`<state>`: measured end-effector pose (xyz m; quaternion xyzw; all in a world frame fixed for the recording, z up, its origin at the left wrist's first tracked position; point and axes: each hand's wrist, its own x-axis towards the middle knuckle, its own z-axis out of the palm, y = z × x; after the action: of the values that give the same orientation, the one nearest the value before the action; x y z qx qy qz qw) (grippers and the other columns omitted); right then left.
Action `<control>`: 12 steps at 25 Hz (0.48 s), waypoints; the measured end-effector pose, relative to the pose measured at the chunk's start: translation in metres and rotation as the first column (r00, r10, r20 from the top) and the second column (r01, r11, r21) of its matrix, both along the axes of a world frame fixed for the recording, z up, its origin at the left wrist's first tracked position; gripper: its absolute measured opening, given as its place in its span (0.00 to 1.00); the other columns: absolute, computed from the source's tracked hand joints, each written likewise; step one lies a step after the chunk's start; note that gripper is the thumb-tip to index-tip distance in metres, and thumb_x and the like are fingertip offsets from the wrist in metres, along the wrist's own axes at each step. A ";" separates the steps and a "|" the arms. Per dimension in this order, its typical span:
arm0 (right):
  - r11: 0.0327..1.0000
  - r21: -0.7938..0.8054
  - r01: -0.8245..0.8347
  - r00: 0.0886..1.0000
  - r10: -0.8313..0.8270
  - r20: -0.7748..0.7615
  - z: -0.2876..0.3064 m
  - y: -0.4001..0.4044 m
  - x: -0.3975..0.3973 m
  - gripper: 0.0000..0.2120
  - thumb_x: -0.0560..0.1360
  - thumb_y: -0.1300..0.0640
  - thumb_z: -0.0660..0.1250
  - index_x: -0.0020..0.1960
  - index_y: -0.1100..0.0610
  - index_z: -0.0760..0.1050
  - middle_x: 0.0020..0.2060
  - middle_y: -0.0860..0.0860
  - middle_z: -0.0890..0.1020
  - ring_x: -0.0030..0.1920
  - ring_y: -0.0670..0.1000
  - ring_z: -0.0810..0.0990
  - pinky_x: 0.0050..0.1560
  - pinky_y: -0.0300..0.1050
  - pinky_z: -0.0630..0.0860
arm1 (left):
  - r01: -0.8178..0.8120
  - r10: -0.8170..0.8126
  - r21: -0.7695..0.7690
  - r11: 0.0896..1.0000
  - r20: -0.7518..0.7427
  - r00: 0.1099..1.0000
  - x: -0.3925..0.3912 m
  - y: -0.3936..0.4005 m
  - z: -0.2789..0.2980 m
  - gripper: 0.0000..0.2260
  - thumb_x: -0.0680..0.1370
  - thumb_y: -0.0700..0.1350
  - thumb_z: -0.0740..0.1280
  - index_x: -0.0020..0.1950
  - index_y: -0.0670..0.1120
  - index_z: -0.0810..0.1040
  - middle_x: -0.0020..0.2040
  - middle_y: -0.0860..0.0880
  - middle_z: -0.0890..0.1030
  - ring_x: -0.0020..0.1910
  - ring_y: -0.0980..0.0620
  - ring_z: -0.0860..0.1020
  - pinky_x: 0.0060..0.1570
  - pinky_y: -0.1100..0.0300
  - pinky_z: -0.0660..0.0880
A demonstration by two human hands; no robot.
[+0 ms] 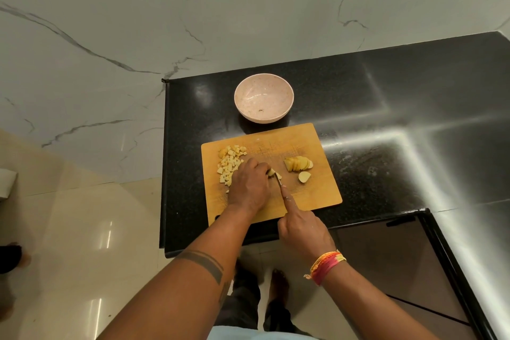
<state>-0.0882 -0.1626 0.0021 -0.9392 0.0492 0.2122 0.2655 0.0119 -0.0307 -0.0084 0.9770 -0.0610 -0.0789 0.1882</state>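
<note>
1. Your black speckled counter (386, 96) shows streaks of glare. A white veined marble wall (110, 8) rises behind its far edge, and glossy cream floor tiles (69, 215) lie off its left edge.
2. The wooden cutting board (311, 190), scored with cut marks, sits near the counter's front edge.
3. A pale pink bowl (262, 92) stands just beyond the board's far edge.
4. Your left hand (249, 185) curls its fingers down onto the potato piece (271, 172) at the board's middle. Your right hand (300, 232) wraps the knife (278, 181), forefinger stretched along its spine.
5. Pale potato cubes (230, 163) are heaped near the board's left edge, and fanned slices (298, 163) lie toward its right edge.
6. The potato piece is small and pale yellow, and the blade touches it.
</note>
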 end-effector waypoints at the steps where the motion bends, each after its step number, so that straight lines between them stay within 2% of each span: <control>1: 1.000 0.005 0.011 1.000 -0.011 0.005 0.000 -0.002 -0.003 0.37 0.80 0.53 0.56 0.83 0.42 0.41 0.33 0.51 0.77 0.32 0.54 0.76 0.36 0.53 0.76 | 0.009 -0.009 -0.004 1.000 0.008 1.000 -0.001 0.000 -0.001 0.14 0.83 0.48 0.61 0.66 0.50 0.78 0.61 0.50 0.76 0.60 0.49 0.73 0.61 0.52 0.72; 7: 1.000 0.000 0.024 0.999 -0.023 0.046 0.004 -0.010 -0.002 0.37 0.80 0.54 0.57 0.83 0.41 0.41 0.31 0.50 0.77 0.30 0.53 0.76 0.33 0.53 0.75 | -0.067 0.069 -0.040 0.997 0.042 0.997 -0.002 0.001 -0.005 0.13 0.82 0.51 0.64 0.65 0.51 0.78 0.61 0.51 0.75 0.60 0.50 0.72 0.61 0.53 0.71; 12: 0.999 -0.024 -0.045 0.998 0.046 0.034 0.003 -0.005 0.017 0.36 0.80 0.53 0.56 0.83 0.41 0.43 0.33 0.51 0.77 0.32 0.54 0.77 0.35 0.52 0.75 | -0.048 0.048 0.002 0.999 0.062 0.997 -0.001 -0.003 -0.009 0.14 0.81 0.53 0.65 0.65 0.52 0.78 0.60 0.51 0.75 0.60 0.50 0.72 0.63 0.51 0.70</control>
<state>-0.0709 -0.1680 0.0053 -0.9467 0.0256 0.2012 0.2502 0.0107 -0.0333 -0.0177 0.9805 -0.0433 -0.0442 0.1865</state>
